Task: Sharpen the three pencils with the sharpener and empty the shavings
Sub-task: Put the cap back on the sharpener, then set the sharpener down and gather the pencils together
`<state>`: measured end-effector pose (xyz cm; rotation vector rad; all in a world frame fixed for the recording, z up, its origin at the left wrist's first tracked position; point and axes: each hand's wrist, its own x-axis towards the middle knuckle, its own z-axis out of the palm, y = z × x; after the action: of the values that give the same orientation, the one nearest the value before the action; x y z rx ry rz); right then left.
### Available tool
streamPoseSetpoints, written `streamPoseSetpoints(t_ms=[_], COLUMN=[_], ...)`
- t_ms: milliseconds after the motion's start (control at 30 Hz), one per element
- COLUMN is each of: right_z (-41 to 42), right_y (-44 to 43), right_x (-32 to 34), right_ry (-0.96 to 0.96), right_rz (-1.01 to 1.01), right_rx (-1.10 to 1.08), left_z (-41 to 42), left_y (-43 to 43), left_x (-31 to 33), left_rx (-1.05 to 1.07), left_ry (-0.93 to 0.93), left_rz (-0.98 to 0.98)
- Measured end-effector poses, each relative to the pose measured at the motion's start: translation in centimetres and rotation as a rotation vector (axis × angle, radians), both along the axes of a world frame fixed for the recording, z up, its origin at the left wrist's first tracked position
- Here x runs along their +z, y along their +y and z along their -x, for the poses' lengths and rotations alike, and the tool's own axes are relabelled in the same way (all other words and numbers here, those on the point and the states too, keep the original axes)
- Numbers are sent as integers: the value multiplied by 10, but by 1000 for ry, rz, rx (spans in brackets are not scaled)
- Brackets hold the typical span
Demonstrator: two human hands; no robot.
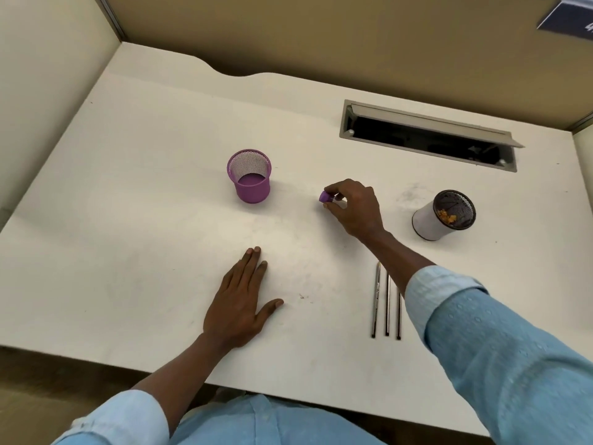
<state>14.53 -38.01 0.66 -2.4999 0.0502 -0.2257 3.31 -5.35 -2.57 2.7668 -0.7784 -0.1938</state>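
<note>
The right hand (353, 207) reaches out over the middle of the white table (144, 187), and its grip is closed on the small purple sharpener (326, 197): thumb and fingertips pinch it from either side, with the purple end poking out to the left past the fingers. Whether the sharpener sits on the table or is held just above it cannot be told. The left hand (240, 303) lies flat, palm down, on the table nearer the person; its grip is fully open, fingers straight and together, thumb spread to the right, holding nothing.

The three pencils (386, 303) lie side by side and parallel on the table near its front edge, to the right of the left hand and well apart from the sharpener. The far end of the rightmost one is hidden under the right forearm in its light blue sleeve (481, 332). Their tips are too small to judge.

A purple mesh cup (250, 176) stands upright left of the sharpener and apart from it. To the right of the right hand stands a white cup (430, 223) with a dark inside, and orange-brown shavings (447, 216) show in it. Behind both, a long grey cable hatch (430, 136) is set into the table, with its lid raised
</note>
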Motion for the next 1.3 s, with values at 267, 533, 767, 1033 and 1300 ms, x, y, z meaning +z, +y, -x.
streamPoseSetpoints(t_ms=[267, 533, 767, 1033, 1300], right_z=[-33, -38, -36, -27, 9], right_y=[1, 0, 1, 2, -8], right_x=[-23, -35, -32, -21, -2], right_ry=[27, 22, 47, 50, -100], right_rz=[53, 99, 88, 27, -31], right_rx=[6, 0, 7, -5, -97], left_z=[-3, -3, -2, -2, -1], left_y=[1, 1, 1, 1, 0], left_x=[-6, -8, -8, -7, -4], left_rx=[-1, -3, -4, -8, -7], left_ry=[-11, -11, -7, 1, -3], left_rz=[0, 4, 7, 3, 24])
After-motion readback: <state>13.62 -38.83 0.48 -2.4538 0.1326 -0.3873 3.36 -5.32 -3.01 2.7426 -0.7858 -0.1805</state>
